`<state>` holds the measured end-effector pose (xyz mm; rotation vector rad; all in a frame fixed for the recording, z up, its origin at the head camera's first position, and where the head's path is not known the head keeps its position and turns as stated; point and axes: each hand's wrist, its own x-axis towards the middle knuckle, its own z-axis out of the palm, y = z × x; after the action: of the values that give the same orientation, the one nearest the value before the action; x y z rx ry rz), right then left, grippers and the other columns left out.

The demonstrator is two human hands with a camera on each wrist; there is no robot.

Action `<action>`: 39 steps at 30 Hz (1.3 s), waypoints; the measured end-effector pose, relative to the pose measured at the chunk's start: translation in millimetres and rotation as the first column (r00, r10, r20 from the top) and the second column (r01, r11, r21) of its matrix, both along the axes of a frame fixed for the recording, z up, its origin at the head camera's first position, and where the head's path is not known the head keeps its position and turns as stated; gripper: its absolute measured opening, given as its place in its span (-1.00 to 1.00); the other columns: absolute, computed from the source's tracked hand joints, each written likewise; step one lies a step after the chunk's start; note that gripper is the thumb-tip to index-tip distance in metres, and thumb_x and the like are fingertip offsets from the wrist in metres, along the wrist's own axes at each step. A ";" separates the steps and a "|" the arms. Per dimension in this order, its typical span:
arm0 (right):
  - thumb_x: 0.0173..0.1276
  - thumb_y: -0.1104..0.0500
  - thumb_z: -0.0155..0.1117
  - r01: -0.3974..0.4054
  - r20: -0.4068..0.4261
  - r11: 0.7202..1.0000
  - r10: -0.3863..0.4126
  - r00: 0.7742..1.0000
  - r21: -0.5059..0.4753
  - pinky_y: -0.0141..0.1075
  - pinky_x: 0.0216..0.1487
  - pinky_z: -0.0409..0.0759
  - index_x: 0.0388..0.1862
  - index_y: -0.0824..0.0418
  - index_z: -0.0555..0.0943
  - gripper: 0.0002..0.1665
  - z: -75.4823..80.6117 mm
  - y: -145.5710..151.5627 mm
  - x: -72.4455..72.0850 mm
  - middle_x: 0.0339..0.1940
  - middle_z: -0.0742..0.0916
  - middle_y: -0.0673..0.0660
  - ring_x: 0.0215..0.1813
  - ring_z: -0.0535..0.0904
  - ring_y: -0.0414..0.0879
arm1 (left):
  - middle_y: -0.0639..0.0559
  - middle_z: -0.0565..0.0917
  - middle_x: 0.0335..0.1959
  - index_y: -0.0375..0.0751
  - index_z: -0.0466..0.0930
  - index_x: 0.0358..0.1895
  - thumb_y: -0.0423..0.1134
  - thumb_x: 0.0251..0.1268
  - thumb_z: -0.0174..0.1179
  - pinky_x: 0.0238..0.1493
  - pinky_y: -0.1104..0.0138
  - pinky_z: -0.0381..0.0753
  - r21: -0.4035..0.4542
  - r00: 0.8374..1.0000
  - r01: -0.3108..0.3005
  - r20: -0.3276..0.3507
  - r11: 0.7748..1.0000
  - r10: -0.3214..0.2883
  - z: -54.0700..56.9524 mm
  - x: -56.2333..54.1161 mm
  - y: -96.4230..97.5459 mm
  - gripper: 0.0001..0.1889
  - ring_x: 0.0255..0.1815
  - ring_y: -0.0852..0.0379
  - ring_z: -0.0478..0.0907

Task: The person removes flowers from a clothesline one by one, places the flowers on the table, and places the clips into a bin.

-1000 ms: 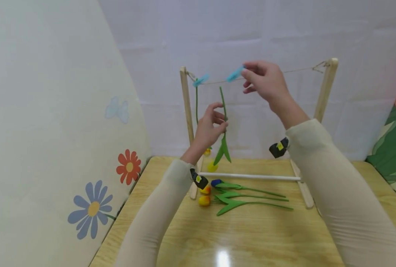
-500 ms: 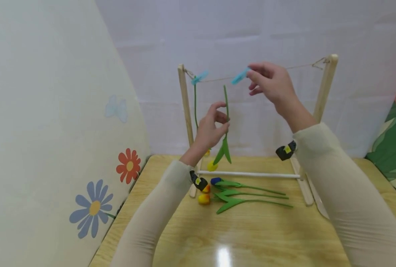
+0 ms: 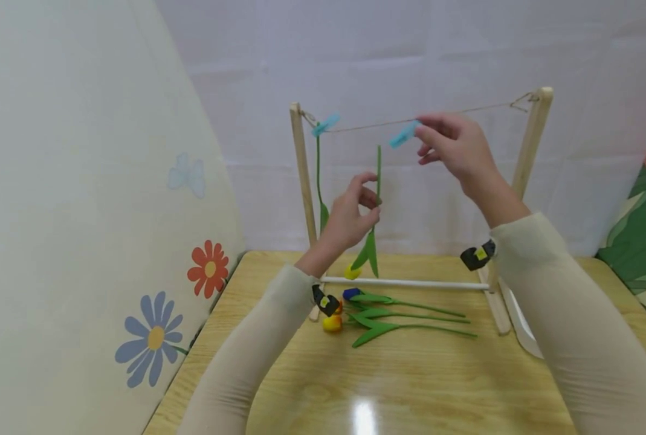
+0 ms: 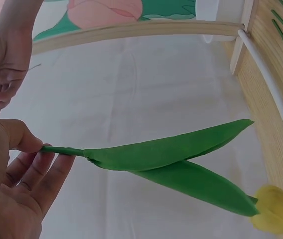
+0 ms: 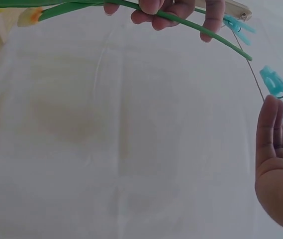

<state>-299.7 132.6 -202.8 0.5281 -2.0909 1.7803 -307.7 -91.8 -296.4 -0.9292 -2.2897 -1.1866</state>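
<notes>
Tulip is held in L hand, thumb + fingers pinched on the stem approx. midway. Its long axis is near vert.: bare end up, just above L hand; leaves and yellow bloom hung below that hand. A blue clip is pinched b/w thumb + forefinger of R hand. The two hands are held apart, R hand being the higher.

Key relation: stem tip vs. clip nose. The tip is found in the gap b/w the hands, up from L hand, down-left of R hand, near the clip but not touched by it. The clip is slanted, nose pointed down-left twd. the tip. L hand is the nearer to the tulip, obv.; the clip is in R hand. The string is stretched above L hand and past R hand's fingertips; whether it's touched there can't be told, nor whether the clip's jaws are parted.

A 2nd clip is fixed on the string up-left of L hand, w/ a hung tulip under it. Spare tulips are laid on the desk below both hands, stems pointed twd. R hand's side.
</notes>
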 end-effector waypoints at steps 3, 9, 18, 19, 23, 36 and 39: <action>0.45 0.03 0.33 -0.002 -0.005 1.000 0.002 1.000 -0.022 -0.38 -0.16 0.72 0.24 0.23 0.61 -0.53 -3.4 3.2 1.9 -0.21 0.69 0.03 -0.25 0.63 -0.11 | -0.17 0.69 -0.16 -0.25 0.29 0.37 -0.52 0.28 0.24 -0.10 0.25 0.68 -0.018 1.000 0.018 0.001 1.000 -0.018 -1.0 2.6 2.2 -0.40 -0.16 0.02 0.65; 0.44 0.05 0.33 -0.008 -0.002 0.999 0.008 1.000 -0.045 -0.38 -0.19 0.73 0.18 0.23 0.64 -0.58 -10.0 10.5 5.3 -0.22 0.69 0.03 -0.26 0.62 -0.12 | -0.13 0.67 -0.13 -0.25 0.28 0.39 -0.52 0.29 0.21 -0.11 0.31 0.68 -0.050 0.999 0.034 0.018 0.998 -0.034 -3.4 8.5 6.3 -0.40 -0.15 0.04 0.65; 0.40 0.13 0.39 -0.063 -0.009 0.984 0.062 0.998 -0.169 -0.39 -0.26 0.72 0.14 0.30 0.65 -0.60 -22.4 26.1 8.7 -0.24 0.71 0.05 -0.30 0.63 -0.14 | -0.14 0.66 -0.10 -0.22 0.26 0.43 -0.52 0.30 0.19 -0.13 0.32 0.71 -0.084 0.997 0.061 0.041 0.995 -0.058 -3.7 18.2 11.8 -0.37 -0.14 0.06 0.66; 0.39 0.15 0.40 -0.075 -0.016 0.979 0.073 0.997 -0.188 -0.39 -0.26 0.72 0.13 0.31 0.65 -0.60 -23.6 27.5 9.0 -0.25 0.72 0.06 -0.30 0.63 -0.14 | -0.15 0.66 -0.09 -0.22 0.26 0.43 -0.52 0.30 0.18 -0.15 0.35 0.69 -0.093 0.998 0.061 0.040 0.994 -0.057 -3.6 19.0 12.2 -0.37 -0.15 0.06 0.66; 0.39 0.17 0.40 -0.101 -0.048 0.972 0.093 0.995 -0.213 -0.39 -0.28 0.72 0.12 0.31 0.66 -0.62 -27.7 31.6 10.4 -0.27 0.73 0.05 -0.32 0.64 -0.15 | -0.11 0.66 -0.10 -0.18 0.26 0.44 -0.51 0.31 0.17 -0.21 0.40 0.67 -0.127 0.998 0.054 0.031 0.990 -0.050 -4.5 21.8 13.2 -0.37 -0.17 0.09 0.65; 0.41 0.25 0.35 -0.186 -0.094 0.947 0.167 0.981 -0.260 -0.36 -0.28 0.72 0.13 0.34 0.64 -0.65 -44.6 41.2 16.8 -0.29 0.72 0.06 -0.32 0.65 -0.14 | -0.05 0.67 -0.11 -0.15 0.26 0.45 -0.49 0.33 0.20 -0.28 0.46 0.66 -0.208 0.997 0.072 0.015 0.975 -0.070 -6.7 37.8 11.9 -0.36 -0.16 0.12 0.66; 0.41 0.30 0.32 -0.238 -0.107 0.926 0.216 0.971 -0.294 -0.35 -0.24 0.73 0.11 0.35 0.65 -0.69 -49.0 43.8 19.3 -0.30 0.74 0.08 -0.31 0.68 -0.13 | -0.05 0.66 -0.12 -0.16 0.27 0.44 -0.49 0.33 0.20 -0.28 0.47 0.66 -0.228 0.997 0.080 0.009 0.970 -0.080 -7.7 41.0 12.8 -0.37 -0.16 0.13 0.67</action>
<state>-280.4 176.4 -251.8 0.7578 -1.7163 2.1296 -266.7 -79.0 -304.1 -1.1124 -2.4463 -0.9669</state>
